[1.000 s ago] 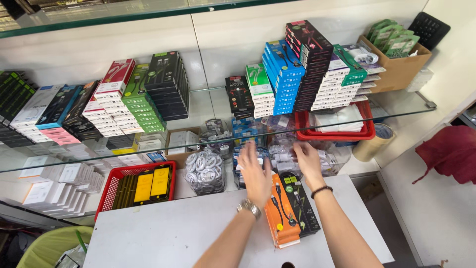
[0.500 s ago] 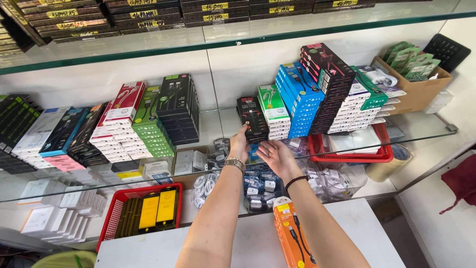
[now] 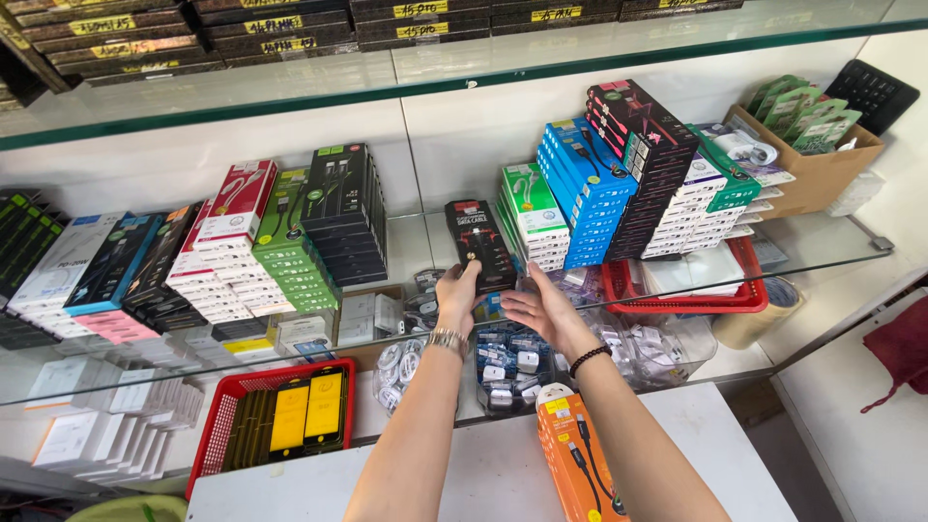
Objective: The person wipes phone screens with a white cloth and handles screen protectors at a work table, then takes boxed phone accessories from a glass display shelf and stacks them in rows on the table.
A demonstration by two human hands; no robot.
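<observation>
On the glass shelf (image 3: pixel 831 253) at chest height, a leaning stack of flat black cardboard boxes with a red top band (image 3: pixel 479 242) stands between a pile of black-and-green boxes (image 3: pixel 344 213) and a row of white-and-green boxes (image 3: pixel 530 208). The left hand (image 3: pixel 457 295), with a metal watch at the wrist, grips the lower front edge of the black stack, thumb and fingers closed around it. The right hand (image 3: pixel 543 311), with a dark bead bracelet at the wrist, is spread wide with the palm up just beside and below the stack, holding nothing. Blue boxes (image 3: pixel 580 184) and a tall black-and-pink stack (image 3: pixel 643 159) rise to the right. A red plastic basket (image 3: pixel 681 295) sits further right on the same shelf. Below, on the white counter (image 3: pixel 483 464), lie a pile of orange cable boxes (image 3: pixel 575 454) and a red basket of yellow-and-black packs (image 3: pixel 280 420).
</observation>
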